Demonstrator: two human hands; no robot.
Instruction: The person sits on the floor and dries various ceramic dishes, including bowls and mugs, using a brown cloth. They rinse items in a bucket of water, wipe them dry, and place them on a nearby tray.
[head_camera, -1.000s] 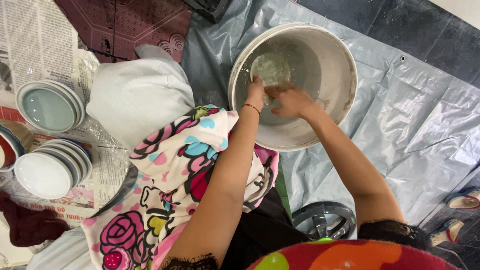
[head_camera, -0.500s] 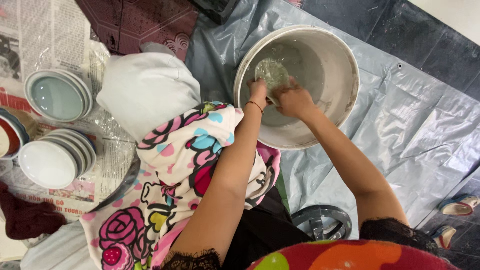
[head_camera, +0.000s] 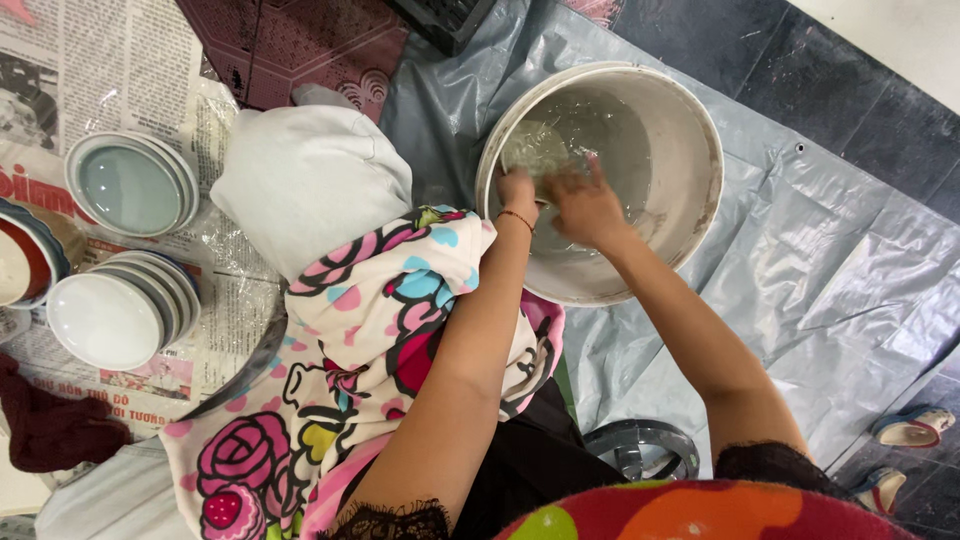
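Both hands are inside the white bucket (head_camera: 700, 140), which stands on a grey sheet (head_camera: 800, 270), and the step in hand looks like washing a dish (head_camera: 535, 150) in the water. The left hand (head_camera: 518, 190) grips the dish at its rim with closed fingers. The right hand (head_camera: 585, 205) lies beside it, fingers spread open. The next move probably needs a firm hold, as the dish is wet. Both forearms reach forward and down over a flowered cloth (head_camera: 340, 370).

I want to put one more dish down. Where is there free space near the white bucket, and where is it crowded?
The grey plastic sheet to the right of the white bucket lies bare as far as the sandals. The newspaper side is crowded: stacks of dishes sit close together beside the white bundle. Both hands fill the bucket.
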